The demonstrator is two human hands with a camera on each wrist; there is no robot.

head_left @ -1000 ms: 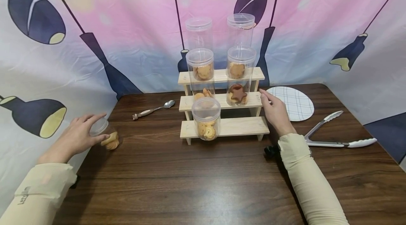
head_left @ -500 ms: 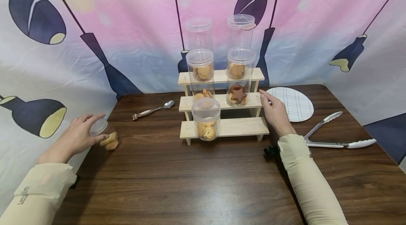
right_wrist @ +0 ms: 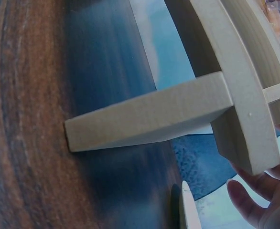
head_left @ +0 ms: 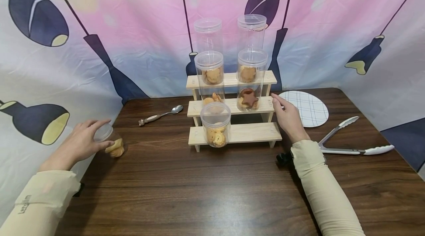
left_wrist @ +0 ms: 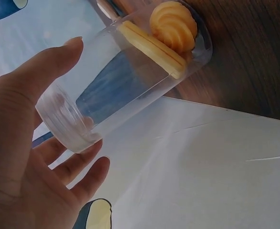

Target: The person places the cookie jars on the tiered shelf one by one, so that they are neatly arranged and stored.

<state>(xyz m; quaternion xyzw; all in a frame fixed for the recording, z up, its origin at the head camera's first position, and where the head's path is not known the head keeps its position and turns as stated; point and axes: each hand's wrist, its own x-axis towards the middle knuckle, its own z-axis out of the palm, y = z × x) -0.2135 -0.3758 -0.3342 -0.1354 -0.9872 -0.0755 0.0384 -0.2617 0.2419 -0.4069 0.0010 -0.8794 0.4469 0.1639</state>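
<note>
At the table's left side my left hand [head_left: 79,140] holds a clear lidded jar [head_left: 103,132], thumb on one side and fingers round the lid end. Inside lie biscuits, a swirled cookie [left_wrist: 173,26] and a flat yellow biscuit [left_wrist: 152,50] in the left wrist view. My right hand [head_left: 289,118] is beside the right end of a three-step wooden rack [head_left: 255,132], fingers loosely bent. In the right wrist view its fingertips pass partly behind the board end, so contact cannot be told. A cookie jar [head_left: 216,125] stands at the left of the lowest step.
Jars stand on the upper steps too, among them one with a chocolate star cookie [head_left: 249,99]. A spoon [head_left: 161,116] lies left of the rack. To the right lie a round white checked mat [head_left: 307,108] and open white-tipped tongs [head_left: 345,151]. A patterned cloth hangs behind.
</note>
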